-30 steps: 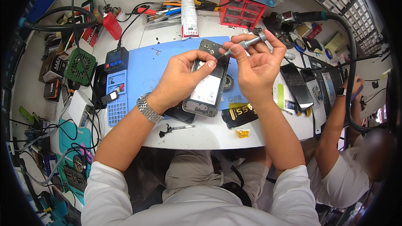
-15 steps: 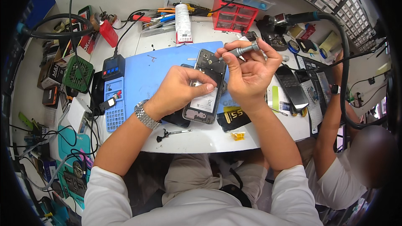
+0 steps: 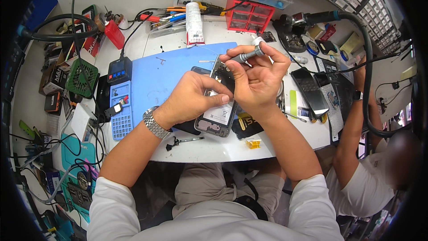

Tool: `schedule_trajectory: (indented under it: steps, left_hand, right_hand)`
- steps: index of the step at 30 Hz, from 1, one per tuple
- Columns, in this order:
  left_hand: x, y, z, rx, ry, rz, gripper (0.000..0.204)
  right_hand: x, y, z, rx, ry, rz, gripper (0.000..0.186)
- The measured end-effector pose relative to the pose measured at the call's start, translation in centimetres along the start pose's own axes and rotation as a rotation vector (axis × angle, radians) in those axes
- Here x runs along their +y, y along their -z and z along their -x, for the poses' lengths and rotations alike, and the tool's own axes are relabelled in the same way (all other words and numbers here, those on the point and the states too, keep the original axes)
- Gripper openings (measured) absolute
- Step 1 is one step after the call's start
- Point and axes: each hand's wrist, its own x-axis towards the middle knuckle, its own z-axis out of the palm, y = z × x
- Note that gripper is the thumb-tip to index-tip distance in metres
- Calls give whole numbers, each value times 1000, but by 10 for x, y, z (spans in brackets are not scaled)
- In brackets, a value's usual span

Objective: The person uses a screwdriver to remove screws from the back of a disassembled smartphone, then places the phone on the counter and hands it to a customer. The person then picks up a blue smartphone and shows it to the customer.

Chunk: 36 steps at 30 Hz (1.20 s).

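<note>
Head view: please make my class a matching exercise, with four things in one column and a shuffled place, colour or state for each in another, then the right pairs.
Things:
1. Screwdriver
2. Work mat
3. Phone by the left hand
4. Small drawer unit

Descriptions:
A. Red
B. Open, insides showing
C. Blue
D. Held by the right hand

Pairs: 1-D, 2-C, 3-B, 4-A

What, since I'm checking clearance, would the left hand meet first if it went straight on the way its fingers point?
Probably the right hand, which shows just beyond the left hand; depth is unclear in this single view, so it might pass beneath instead.
</note>
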Motion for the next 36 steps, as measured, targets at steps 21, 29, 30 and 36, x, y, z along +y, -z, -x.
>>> schedule_trajectory:
  steps: [21,29,30,36]
  left_hand:
    - [0,-3,1,-13,-4,-15,14]
    - [1,-1,2,-16,40,-23,14]
    - [0,-1,2,-19,46,-14,14]
    - [1,-1,1,-5,12,-27,14]
  right_hand:
    - [-5,6,-8,63,216,270,73]
    - [-12,4,-4,-110,-78,221,83]
    - [-12,4,-4,-121,-100,199,84]
    - [-12,3,-3,-56,-130,53,84]
